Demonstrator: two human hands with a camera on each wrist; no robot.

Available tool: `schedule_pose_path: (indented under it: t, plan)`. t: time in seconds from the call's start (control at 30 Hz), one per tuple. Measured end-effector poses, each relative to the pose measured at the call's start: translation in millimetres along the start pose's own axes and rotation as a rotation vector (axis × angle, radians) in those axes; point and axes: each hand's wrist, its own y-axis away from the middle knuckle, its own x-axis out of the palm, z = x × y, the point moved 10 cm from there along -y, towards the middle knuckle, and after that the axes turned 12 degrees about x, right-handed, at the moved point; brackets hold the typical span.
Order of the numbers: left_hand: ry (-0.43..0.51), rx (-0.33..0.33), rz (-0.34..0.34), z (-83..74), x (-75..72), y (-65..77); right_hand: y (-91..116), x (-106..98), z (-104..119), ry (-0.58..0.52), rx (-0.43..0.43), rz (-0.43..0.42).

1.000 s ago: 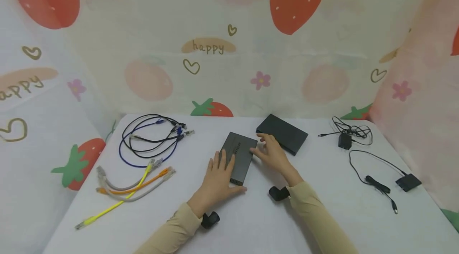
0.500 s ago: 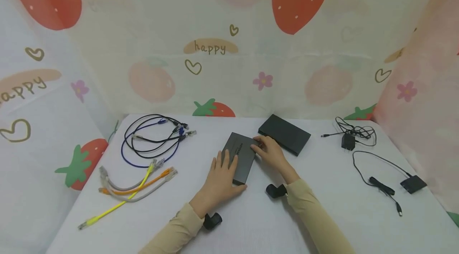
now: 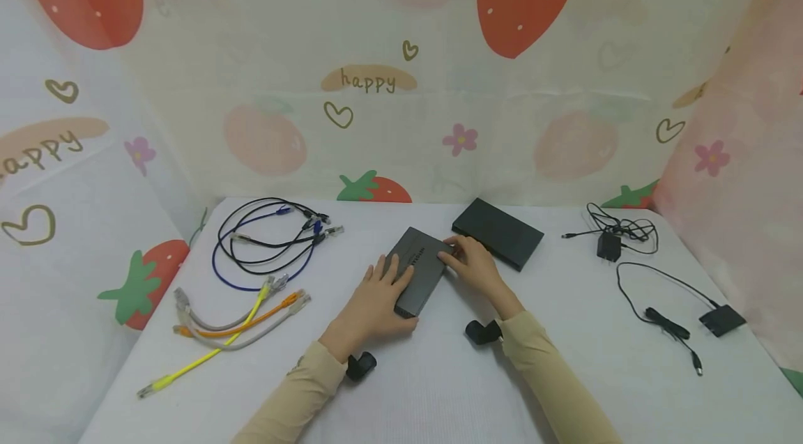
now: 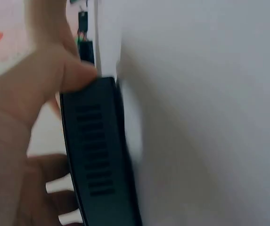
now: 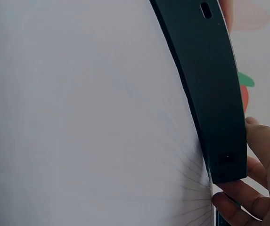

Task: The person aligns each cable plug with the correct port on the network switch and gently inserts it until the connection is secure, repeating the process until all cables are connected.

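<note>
A flat dark grey network switch [image 3: 424, 275] lies slanted on the table between both hands, with blurred lettering on top. My left hand [image 3: 376, 301] spreads its fingers over the switch's left side, and its thumb touches the near end. In the left wrist view, that thumb rests at a corner of the vented end of the switch [image 4: 97, 150]. My right hand [image 3: 477, 270] pinches the far right corner, thumb on one side and fingers at the other. A side of the switch with a slot and a small socket [image 5: 226, 157] faces the right wrist camera.
Behind the right hand lies a second flat black box [image 3: 498, 235]. Coiled black and blue cables [image 3: 270, 245] lie at the left, above yellow, orange and grey network cables [image 3: 235, 329]. At the right are two black power adapters [image 3: 608, 247] with their cords.
The near end of the switch has swung left, so it lies more slanted. My left hand shifted left with it. My right fingers closed onto the far right corner.
</note>
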Motion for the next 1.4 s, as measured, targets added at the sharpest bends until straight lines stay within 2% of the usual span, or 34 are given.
schedule_pose_path:
  t: [0.33,0.47,0.63,0.87,1.0,1.2,1.33,1.4]
  plan:
    - [0.112,0.126,0.054,5.7,5.2,-15.6,2,-7,-7,-0.029,-0.009,-0.032]
    - [0.132,0.142,0.088,13.3,7.4,-20.8,3,-8,-11,-0.046,0.009,-0.024]
    - [0.147,0.124,0.116,29.8,13.3,-22.1,5,-7,-14,-0.079,0.023,0.005]
    - [0.181,0.174,0.038,35.5,13.8,-18.7,5,-10,-15,-0.093,0.029,0.042]
    - [0.186,0.189,-0.020,36.5,11.9,-15.2,4,-32,-18,-0.088,0.012,-0.015]
    - [0.206,0.192,-0.043,36.5,10.6,-13.3,7,-90,-28,-0.113,-0.053,-0.196]
    - [0.197,0.185,-0.051,37.6,10.8,-15.2,5,-124,-49,0.032,-0.016,-0.317]
    - [0.194,0.185,-0.052,37.0,11.0,-16.9,2,-134,-67,0.149,0.039,-0.332]
